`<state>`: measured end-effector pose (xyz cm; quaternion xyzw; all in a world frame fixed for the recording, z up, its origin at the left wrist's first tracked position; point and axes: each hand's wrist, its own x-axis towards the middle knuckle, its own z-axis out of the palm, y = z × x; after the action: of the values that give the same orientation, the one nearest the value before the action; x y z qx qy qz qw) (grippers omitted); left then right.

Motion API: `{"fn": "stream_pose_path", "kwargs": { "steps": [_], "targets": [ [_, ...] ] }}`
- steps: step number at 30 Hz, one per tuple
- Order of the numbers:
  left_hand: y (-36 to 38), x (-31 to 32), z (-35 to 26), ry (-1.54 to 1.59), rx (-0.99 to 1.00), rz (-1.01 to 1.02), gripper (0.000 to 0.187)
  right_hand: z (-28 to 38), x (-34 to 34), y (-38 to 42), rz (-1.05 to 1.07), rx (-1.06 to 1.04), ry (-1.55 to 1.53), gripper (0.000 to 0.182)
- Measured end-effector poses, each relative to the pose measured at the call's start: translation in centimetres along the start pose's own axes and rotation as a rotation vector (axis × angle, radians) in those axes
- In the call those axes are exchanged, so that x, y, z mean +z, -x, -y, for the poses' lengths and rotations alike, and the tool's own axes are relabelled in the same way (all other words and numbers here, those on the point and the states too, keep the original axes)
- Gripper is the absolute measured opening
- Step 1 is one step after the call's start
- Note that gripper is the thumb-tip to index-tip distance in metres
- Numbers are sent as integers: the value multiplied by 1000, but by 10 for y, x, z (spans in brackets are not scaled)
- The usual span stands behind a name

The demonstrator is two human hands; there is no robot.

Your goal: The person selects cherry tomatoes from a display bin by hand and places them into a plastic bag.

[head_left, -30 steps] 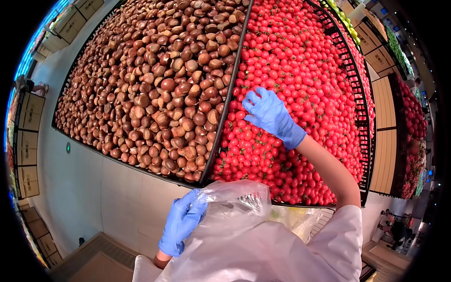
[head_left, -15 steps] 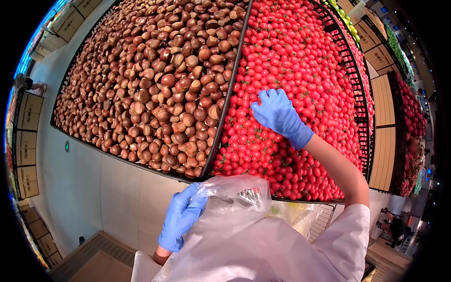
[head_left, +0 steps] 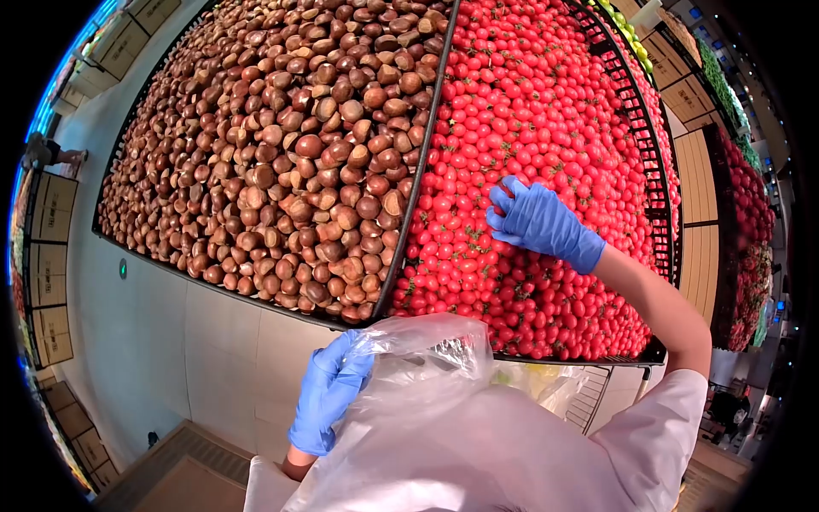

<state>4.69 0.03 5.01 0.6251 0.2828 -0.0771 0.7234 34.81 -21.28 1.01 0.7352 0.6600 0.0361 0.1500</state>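
My left hand (head_left: 331,388), in a blue glove, grips the rim of a clear plastic bag (head_left: 431,354) in front of my body. Small red shapes show through the bag film near its mouth, too blurred to name surely. Over the heap of cherry tomatoes (head_left: 512,111) is my gloved right hand (head_left: 546,224), its fingers curled in at the surface. A red cherry tomato (head_left: 505,189) shows between the thumb and fingers; the palm side is hidden. Many of the tomatoes carry green stems.
Chestnuts (head_left: 281,154) fill the left side of the display, split from the tomatoes by a black divider (head_left: 416,183). A black slatted rack (head_left: 657,183) edges the right. Below the stand are more plastic bags (head_left: 546,384) by a wire basket (head_left: 590,397). Cardboard boxes (head_left: 51,269) line the far left.
My right hand has moved right and slightly nearer to me over the tomatoes, with the thumb and fingers now a little apart. My left hand and the bag have stayed almost still.
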Motion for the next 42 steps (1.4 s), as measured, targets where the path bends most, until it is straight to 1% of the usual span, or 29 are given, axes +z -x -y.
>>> {"fn": "stream_pose_path", "kwargs": {
  "steps": [2,3,6,7,8,10,11,12,14,15,17,18,20,21,22,23,24,25,26,27,28,30,31,33,34,36,37,40,42],
  "targets": [
    [-1,3,2,27,20,-62,23,-1,-2,1,-45,4,-43,23],
    [-1,2,0,25,20,-54,23,-1,-4,0,10,-4,29,23],
    [-3,-1,-3,-14,-14,-7,23,-12,-14,10,36,85,-30,22],
    [-1,-1,-1,12,10,-35,23,-19,-20,16,-55,146,-13,18],
    [-1,0,1,39,32,-62,23,-23,-26,13,171,348,205,15],
    [-4,0,-2,34,-7,-50,23,-53,-23,37,-149,449,199,16],
    [-6,0,-3,26,-36,-39,22,-66,-23,44,-221,517,200,18],
    [-8,0,-4,24,-36,-33,22,-79,-15,51,-232,616,178,20],
    [-9,0,-5,6,-30,1,21,-100,5,66,-340,691,111,24],
    [-10,1,-5,2,-30,3,21,-106,15,72,-340,695,111,24],
    [-9,1,-7,-14,-31,14,20,-107,19,73,-427,631,106,28],
    [-10,2,-7,-17,-31,15,20,-107,20,75,-427,634,105,28],
    [-10,3,-8,-5,-46,4,21,-88,-10,51,-355,655,242,29],
    [-10,4,-7,-6,-48,5,21,-75,-18,38,-385,590,191,27],
    [-10,6,-7,-7,-36,-6,21,-58,-22,24,-401,550,3,24],
    [-10,7,-7,-9,-23,-17,21,-40,-25,11,-479,284,154,21],
    [-10,7,-8,-11,-21,-15,21,-16,-22,-3,-409,392,-172,26],
    [-11,8,-10,-29,-27,7,22,1,-16,-17,-255,297,-208,28],
    [-12,8,-11,-46,-33,30,22,15,-13,-28,-289,228,-308,32],
    [-11,9,-12,-47,-30,31,22,30,-10,-43,-223,192,-177,37],
    [-11,10,-14,-59,-25,42,21,40,-4,-54,-184,160,-146,41],
    [-10,10,-16,-72,-19,54,20,49,15,-63,-240,200,-100,43],
    [-9,11,-17,-63,-27,41,20,50,12,-63,-241,202,-100,43],
    [-8,10,-16,-52,-37,26,20,49,3,-62,107,318,-270,45],
    [-8,9,-15,-45,-45,19,21,49,7,-60,109,314,-272,45],
    [-8,7,-12,-34,-53,11,22,45,21,-52,-175,276,-200,47],
    [-9,8,-11,-28,-48,6,22,45,26,-51,-264,269,-175,46],
    [-8,8,-10,-39,-39,-6,22,54,34,-46,-234,303,-159,46],
    [-8,7,-10,-57,-32,-13,22,52,34,-38,-214,255,-128,45]
  ]
}}
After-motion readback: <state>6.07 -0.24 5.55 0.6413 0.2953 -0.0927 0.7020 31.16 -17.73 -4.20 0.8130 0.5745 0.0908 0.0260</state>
